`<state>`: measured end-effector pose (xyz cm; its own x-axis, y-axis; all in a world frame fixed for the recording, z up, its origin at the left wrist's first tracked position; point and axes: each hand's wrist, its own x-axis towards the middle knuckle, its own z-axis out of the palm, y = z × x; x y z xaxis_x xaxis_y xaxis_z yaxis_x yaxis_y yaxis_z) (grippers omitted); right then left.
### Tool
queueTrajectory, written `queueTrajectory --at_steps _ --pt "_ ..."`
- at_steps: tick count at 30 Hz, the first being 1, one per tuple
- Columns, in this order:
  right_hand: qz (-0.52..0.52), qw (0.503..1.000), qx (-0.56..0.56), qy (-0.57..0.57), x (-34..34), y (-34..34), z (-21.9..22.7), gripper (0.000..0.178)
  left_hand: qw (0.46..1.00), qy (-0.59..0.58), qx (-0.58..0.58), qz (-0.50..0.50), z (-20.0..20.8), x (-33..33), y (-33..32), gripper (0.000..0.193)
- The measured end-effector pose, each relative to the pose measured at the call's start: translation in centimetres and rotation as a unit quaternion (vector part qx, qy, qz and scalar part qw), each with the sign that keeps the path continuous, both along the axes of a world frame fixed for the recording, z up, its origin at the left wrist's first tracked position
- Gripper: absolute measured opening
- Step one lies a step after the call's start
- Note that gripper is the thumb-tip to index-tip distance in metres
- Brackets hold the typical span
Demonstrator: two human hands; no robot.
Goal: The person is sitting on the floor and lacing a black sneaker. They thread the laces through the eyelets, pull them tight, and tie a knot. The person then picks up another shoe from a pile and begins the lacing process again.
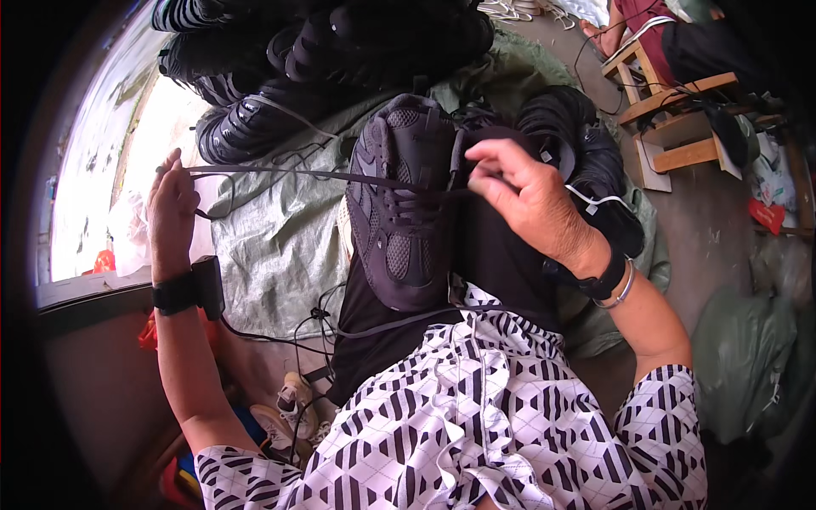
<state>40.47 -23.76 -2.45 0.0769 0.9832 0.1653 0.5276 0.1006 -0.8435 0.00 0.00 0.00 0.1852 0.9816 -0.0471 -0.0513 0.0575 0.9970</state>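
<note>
A black sneaker with mesh panels rests on my lap, toe toward me. Its flat dark shoelace is partly threaded through the eyelets. Far out to the left, my left hand is closed on one stretch of the lace, which runs nearly straight to the shoe. My right hand is just right of the shoe's opening, fingers curled in a pinch where the lace reaches them; the fingertips are slightly blurred. Another length of dark lace crosses my lap below the toe.
Many black shoes are piled at the far left, and more black shoes lie right of my knees, on a green woven sheet. Wooden stools stand at the far right, near another person's leg. Light shoes lie lower left.
</note>
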Motion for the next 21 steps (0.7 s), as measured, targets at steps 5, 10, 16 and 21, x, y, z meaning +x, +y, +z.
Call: queueTrajectory --at_steps 5,10,16,21 --pt "0.041 0.964 0.145 -0.220 -0.5 -1.0 1.4 0.020 0.999 0.006 -0.027 -0.017 -0.7 2.1 -2.0 0.030" --pt "0.097 0.911 0.209 -0.342 -1.2 0.3 1.1 0.021 0.999 0.009 -0.014 -0.030 0.6 4.6 -3.3 0.027" --pt "0.116 0.876 0.186 -0.429 -1.9 0.9 0.7 0.016 0.999 -0.017 0.019 -0.046 1.9 4.6 -4.8 0.025" --pt "0.129 0.862 0.196 -0.449 -2.7 1.4 1.0 0.010 0.998 -0.009 0.022 -0.058 2.0 5.2 -6.1 0.025"
